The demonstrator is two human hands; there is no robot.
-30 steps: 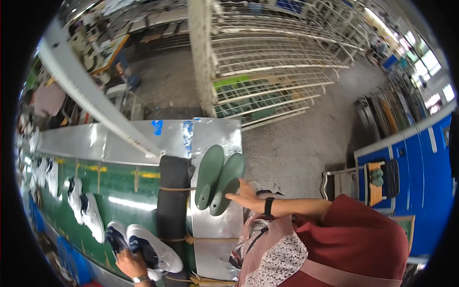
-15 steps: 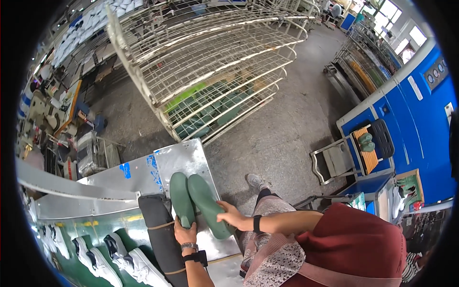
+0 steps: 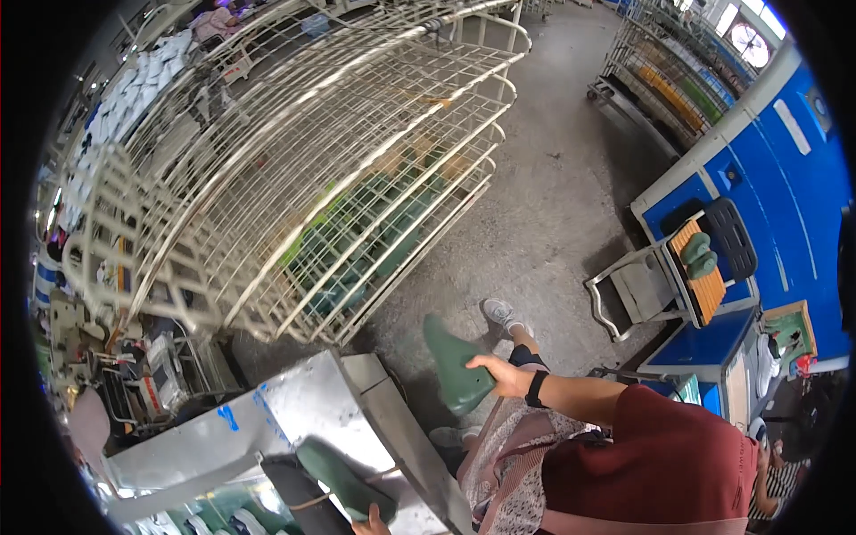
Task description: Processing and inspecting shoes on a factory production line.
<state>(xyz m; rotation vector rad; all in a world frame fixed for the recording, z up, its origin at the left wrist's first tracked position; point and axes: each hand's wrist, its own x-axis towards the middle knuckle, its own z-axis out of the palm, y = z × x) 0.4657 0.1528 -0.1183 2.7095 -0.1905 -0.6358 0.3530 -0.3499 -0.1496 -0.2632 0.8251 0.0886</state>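
Observation:
My right hand (image 3: pixel 506 374) is closed on the thick end of a green shoe last (image 3: pixel 450 361). It holds this last in the air, off the table's right side and above the floor. A second green shoe last (image 3: pixel 334 473) lies slanted over the metal table (image 3: pixel 308 397) and a dark padded roll. At the lower edge my left hand (image 3: pixel 372 523) shows only in part, its fingers closed around the near end of that last.
A white wire rack (image 3: pixel 294 187) with several green lasts on a low shelf stands ahead. On the right, a chair (image 3: pixel 646 290) with slats carries a pair of green lasts (image 3: pixel 698 254) beside a blue cabinet (image 3: pixel 776 205). White shoes (image 3: pixel 245 522) sit below the table's near side.
My right hand has lifted its last off the table and moved it to the right. The view has shifted, so table and left hand sit lower, and the rack appears nearer.

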